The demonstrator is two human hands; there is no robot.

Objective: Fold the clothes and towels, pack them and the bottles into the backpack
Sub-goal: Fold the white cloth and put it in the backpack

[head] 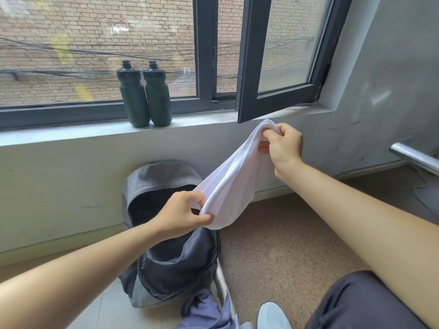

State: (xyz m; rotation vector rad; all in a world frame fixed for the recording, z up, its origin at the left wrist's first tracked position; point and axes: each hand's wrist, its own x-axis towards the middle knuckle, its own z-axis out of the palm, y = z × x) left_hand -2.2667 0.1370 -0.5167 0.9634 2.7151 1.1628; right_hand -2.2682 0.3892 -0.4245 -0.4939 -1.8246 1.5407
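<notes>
1. Head view, hands. L hand (183,216) pinches the lower end of the white towel (228,186) between thumb and curled fingers. R hand (283,146) grips the upper end, fingers curled round the bunched cloth.
2. Towel pos. Held off the floor, it runs on a slant from L hand (low, near centre) up to R hand (higher, to the right). The middle sags in a loose fold between the two hands.
3. Backpack (164,176). Stands on the floor against the wall, under the windowsill (71,135). Its mouth is open and the inside is dark. L hand and the towel's lower end are over the opening; contact w/ the rim cannot be told.
4. Bottles. The left-side bottle (134,98) and right-side bottle (158,96) are dark green w/ caps on. They stand upright on the windowsill, touching side by side, well apart from both hands.
5. Other cloth. A blue-purple garment (204,309) lies crumpled on the floor just beside the backpack base, at the frame's bottom edge.
6. Edges. The lower corner of the open window sash (251,67) overhangs the sill, just above the towel's upper end and R hand. The wall is close behind the towel. A metal tube (415,157) juts in at far right, apart from R hand.
7. Room. Brown floor (273,245) shows between the backpack and the person's shoe (273,315).
</notes>
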